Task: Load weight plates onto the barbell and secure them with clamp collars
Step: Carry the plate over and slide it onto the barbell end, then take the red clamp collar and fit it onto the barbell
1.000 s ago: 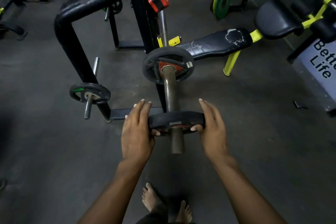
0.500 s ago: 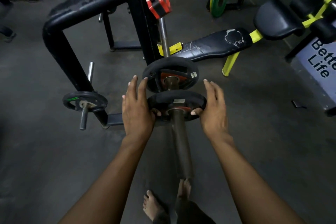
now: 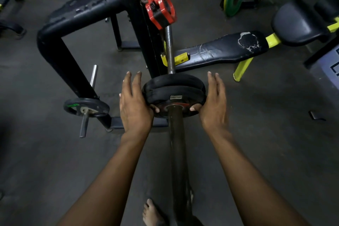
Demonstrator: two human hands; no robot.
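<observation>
- A dark grey gym floor [image 3: 45,152] carried everything.
- A black rack frame [image 3: 60,55] stood on it.
- A yellow-legged bench [image 3: 220,49] stood to the right.
- A small dark object [image 3: 316,116] lay beyond it.
- A bare foot [image 3: 152,214] rested there.

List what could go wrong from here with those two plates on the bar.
1. No collar sits outside the two black plates; the red clamp collar is further up the barbell, so the plates might slide back off.
2. Both thumbs lie on the outer plate's face; the left hand or right hand could get pinched if it shifts.
3. A bare foot rests near the sleeve, exposed to a falling plate.
</observation>
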